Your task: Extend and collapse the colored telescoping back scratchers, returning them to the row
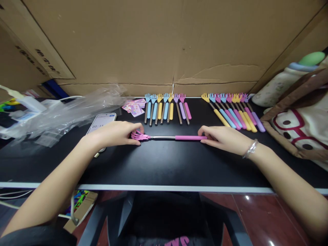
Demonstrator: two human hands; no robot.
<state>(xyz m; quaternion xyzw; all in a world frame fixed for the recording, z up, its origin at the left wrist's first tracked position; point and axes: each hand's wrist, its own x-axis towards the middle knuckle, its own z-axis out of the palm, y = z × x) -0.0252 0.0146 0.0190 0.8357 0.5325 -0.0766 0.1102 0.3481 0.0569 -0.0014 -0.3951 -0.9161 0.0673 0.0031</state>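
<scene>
A pink back scratcher (189,137) with an extended metal rod lies crosswise between my hands, low over the black tabletop. My left hand (120,133) pinches its claw-shaped head, and my right hand (217,136) grips the end of its pink handle. Beyond it, a row of unjoined claw rods (155,114) and loose coloured handles (188,111) lies near the back of the table. To the right is a group of assembled back scratchers (233,114) in yellow, blue, pink and purple, side by side at a slant.
A phone (104,119) showing a timer lies partly behind my left hand. Small printed cards (135,107) and clear plastic bags (69,109) are at the back left. A bottle (279,82) and a cloth bag (302,119) stand at right. Cardboard (159,44) walls the back.
</scene>
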